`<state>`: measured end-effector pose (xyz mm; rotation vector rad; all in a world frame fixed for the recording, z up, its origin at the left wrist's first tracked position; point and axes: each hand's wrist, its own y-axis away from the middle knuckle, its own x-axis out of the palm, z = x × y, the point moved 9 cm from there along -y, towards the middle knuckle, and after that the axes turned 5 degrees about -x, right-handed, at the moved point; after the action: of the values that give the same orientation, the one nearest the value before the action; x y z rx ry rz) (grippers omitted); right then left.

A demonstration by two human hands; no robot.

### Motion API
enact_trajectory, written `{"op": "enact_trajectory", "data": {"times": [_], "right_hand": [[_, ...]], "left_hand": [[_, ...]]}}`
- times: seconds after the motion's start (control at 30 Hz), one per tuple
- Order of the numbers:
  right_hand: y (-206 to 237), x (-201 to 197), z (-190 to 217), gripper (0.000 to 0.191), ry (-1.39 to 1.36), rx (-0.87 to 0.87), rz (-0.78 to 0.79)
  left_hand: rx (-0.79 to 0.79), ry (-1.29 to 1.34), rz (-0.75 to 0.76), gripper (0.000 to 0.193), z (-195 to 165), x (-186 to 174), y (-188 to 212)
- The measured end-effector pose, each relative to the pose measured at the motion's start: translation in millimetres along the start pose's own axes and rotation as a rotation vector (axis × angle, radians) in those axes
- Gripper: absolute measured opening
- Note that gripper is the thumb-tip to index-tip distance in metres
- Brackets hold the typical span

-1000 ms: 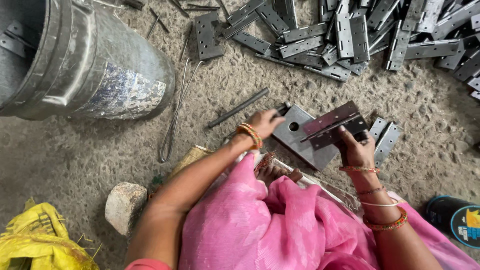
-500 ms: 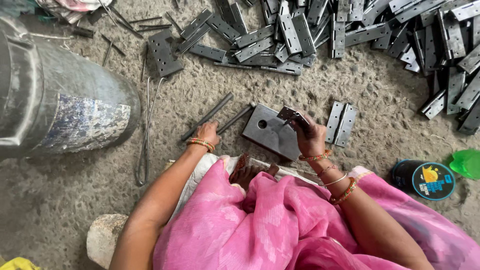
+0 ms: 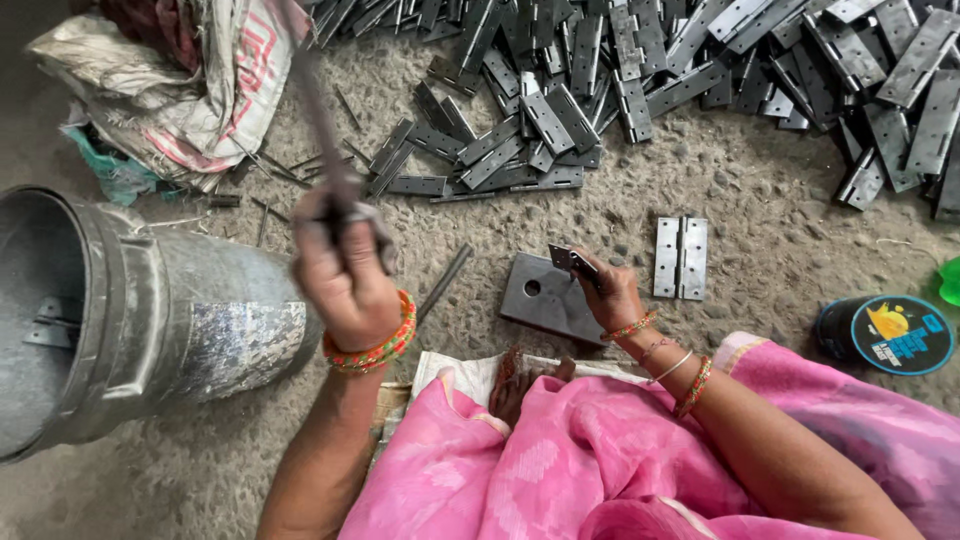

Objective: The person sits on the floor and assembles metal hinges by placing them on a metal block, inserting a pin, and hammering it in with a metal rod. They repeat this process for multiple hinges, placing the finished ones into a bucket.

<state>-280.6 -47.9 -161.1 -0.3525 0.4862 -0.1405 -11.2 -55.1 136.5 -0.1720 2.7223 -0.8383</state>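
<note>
Nearest us, pink cloth (image 3: 600,450) spreads over the lap, and out of it come both forearms, ringed with bangles. The left hand (image 3: 345,270) is raised high, fingers wrapped tight in a fist around a thin metal rod (image 3: 318,110), which slants up and away, blurred. The right hand (image 3: 608,292) is low, fingertips pressed together and pinching a small folded hinge (image 3: 570,260) right at the upper right corner of the flat steel block (image 3: 548,300). That block lies on the gritty floor (image 3: 740,200) just ahead of the knees, a round hole near its left side. Another loose rod (image 3: 443,283) lies on the floor to the left of the block. Just right of the hand, an opened hinge (image 3: 680,258) lies flat. Far left, a big metal drum (image 3: 150,320) lies tipped on its side. Off right, a dark round lid (image 3: 885,333) with a bright picture. Beyond, a great heap of grey hinges (image 3: 700,70) sprawls across the top, and crumpled sacks (image 3: 170,90) sit at upper left.
</note>
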Motion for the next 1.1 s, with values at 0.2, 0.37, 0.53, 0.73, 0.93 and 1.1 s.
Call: {"op": "enact_trajectory", "data": {"times": [0.2, 0.37, 0.53, 0.73, 0.93, 1.1], "right_hand": [[2, 7, -2, 0.039, -0.042, -0.046, -0.01], [11, 9, -4, 0.03, -0.007, -0.081, -0.029], [10, 0, 1, 0.035, -0.029, -0.117, -0.062], [1, 0, -1, 0.035, -0.024, 0.033, -0.014], [5, 1, 2, 0.036, -0.045, -0.03, -0.017], [10, 1, -6, 0.026, 0.012, -0.008, -0.013]], "left_hand": [[0.461, 0.324, -0.319, 0.027, -47, 8, 38], [-0.277, -0.614, 0.739, 0.039, 107, 139, 135], [-0.457, -0.542, 0.623, 0.028, 126, 122, 113], [0.044, 0.053, -0.034, 0.023, -41, 30, 5], [0.486, 0.459, -0.133, 0.027, -44, 31, 60], [-0.337, -0.66, 0.7, 0.033, 126, 137, 138]]}}
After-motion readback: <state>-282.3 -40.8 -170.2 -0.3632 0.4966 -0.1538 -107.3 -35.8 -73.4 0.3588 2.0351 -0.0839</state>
